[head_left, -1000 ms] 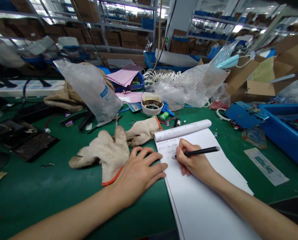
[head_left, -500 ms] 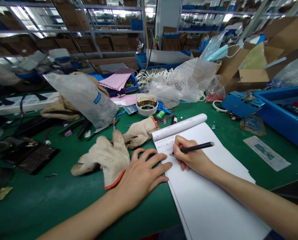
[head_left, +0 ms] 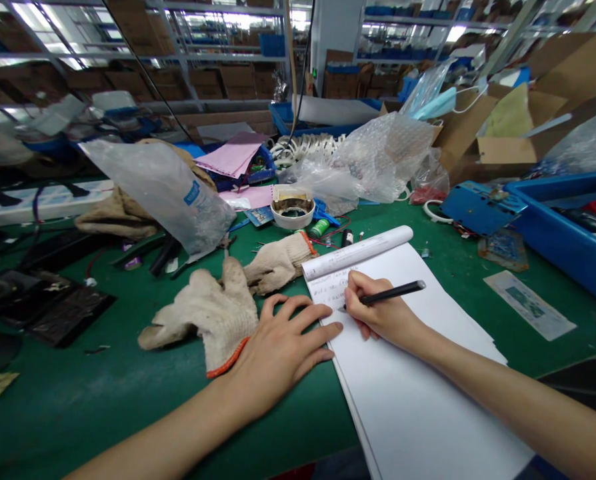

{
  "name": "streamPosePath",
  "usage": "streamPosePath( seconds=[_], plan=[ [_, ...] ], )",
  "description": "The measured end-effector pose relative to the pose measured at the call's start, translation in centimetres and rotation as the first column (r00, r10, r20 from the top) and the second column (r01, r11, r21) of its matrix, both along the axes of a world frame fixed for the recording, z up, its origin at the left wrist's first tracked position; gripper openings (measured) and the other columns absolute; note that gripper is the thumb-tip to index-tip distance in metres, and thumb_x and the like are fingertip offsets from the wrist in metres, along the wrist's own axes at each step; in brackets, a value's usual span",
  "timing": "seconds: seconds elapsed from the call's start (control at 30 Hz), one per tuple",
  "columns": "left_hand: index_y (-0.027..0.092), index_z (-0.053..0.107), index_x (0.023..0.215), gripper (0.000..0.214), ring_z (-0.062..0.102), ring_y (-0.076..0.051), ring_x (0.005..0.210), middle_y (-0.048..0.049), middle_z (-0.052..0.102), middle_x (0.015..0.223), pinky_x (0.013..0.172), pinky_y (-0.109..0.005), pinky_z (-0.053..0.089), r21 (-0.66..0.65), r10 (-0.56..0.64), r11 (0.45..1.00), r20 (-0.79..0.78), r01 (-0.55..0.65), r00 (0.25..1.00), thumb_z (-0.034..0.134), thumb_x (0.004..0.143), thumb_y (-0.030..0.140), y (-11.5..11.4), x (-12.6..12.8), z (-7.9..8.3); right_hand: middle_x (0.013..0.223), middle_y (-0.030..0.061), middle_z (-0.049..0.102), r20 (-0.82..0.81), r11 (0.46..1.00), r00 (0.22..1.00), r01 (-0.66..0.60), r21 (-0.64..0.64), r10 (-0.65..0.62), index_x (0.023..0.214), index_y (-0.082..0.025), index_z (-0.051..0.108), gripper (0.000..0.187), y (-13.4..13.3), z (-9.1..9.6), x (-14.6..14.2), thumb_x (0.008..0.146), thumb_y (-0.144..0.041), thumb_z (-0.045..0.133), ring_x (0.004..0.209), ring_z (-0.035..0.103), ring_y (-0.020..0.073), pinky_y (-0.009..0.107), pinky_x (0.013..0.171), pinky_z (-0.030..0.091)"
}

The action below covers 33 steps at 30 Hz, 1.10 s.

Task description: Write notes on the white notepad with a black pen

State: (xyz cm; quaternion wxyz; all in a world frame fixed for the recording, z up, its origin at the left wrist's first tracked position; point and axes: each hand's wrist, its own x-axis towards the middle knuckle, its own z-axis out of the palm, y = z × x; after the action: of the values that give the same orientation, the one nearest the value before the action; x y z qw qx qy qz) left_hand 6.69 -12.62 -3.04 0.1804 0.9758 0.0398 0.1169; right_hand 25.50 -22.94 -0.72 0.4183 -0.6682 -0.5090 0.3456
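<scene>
My right hand (head_left: 378,308) is closed around a black pen (head_left: 398,291), its tip at the handwriting near the top left of a white paper pad (head_left: 403,400). The pad's upper sheets are rolled back into a tube (head_left: 361,252) along the top. With fingers spread, my left hand (head_left: 288,347) lies on the pad's left edge, partly on the green table. Just left of it is a dirty white work glove (head_left: 213,310) with an orange cuff. A second glove (head_left: 281,263) lies behind my left fingers.
Behind the pad are a white ring-shaped housing (head_left: 293,208), a green battery (head_left: 320,229) and bubble wrap (head_left: 383,157). A clear plastic bag (head_left: 163,193) stands at the left. On the right are a blue device (head_left: 483,208), a blue bin (head_left: 573,213) and a flat clear packet (head_left: 528,303).
The whole view has shifted slightly. Both hands keep nearly the same place on the pad, and the pen tip has barely moved.
</scene>
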Motion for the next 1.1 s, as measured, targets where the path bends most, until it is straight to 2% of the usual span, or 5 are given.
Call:
streamPosePath(
  seconds=[0.2, 0.6, 1.1],
  plan=[
    [0.038, 0.051, 0.129, 0.033, 0.041, -0.025, 0.116, 0.0042, 0.052, 0.134, 0.096, -0.048, 0.023, 0.002, 0.001, 1.000, -0.004, -0.001, 1.000, 0.045, 0.098, 0.043, 0.00, 0.02, -0.03, 0.041, -0.0097, 0.048, 0.022, 0.999, 0.999, 0.035, -0.003, -0.035, 0.071, -0.020, 0.039, 0.016, -0.02, -0.21, -0.06, 0.086, -0.021, 0.046, 0.026, 0.041, 0.0070, 0.011, 0.026, 0.029],
    [0.037, 0.052, 0.128, 0.032, 0.041, -0.025, 0.116, 0.0034, 0.053, 0.133, 0.095, -0.048, 0.024, 0.004, 0.008, 1.000, 0.005, -0.008, 1.000, 0.043, 0.098, 0.043, -0.12, 0.01, 0.11, 0.039, -0.0099, 0.047, -0.024, 0.999, 0.999, 0.021, -0.032, -0.021, 0.072, -0.021, 0.039, 0.015, -0.02, 0.11, -0.05, 0.085, -0.025, 0.045, 0.025, 0.040, 0.0076, 0.011, 0.025, 0.028],
    [0.037, 0.053, 0.128, 0.032, 0.040, -0.026, 0.116, 0.0030, 0.053, 0.133, 0.095, -0.048, 0.024, -0.001, 0.004, 1.000, 0.000, -0.004, 1.000, 0.041, 0.099, 0.043, -0.15, 0.08, 0.19, 0.040, -0.0104, 0.046, -0.011, 0.999, 0.999, 0.033, -0.002, -0.033, 0.071, -0.021, 0.037, 0.017, -0.09, -0.02, -0.17, 0.085, -0.022, 0.045, 0.026, 0.039, 0.0063, 0.010, 0.026, 0.027]
  ],
)
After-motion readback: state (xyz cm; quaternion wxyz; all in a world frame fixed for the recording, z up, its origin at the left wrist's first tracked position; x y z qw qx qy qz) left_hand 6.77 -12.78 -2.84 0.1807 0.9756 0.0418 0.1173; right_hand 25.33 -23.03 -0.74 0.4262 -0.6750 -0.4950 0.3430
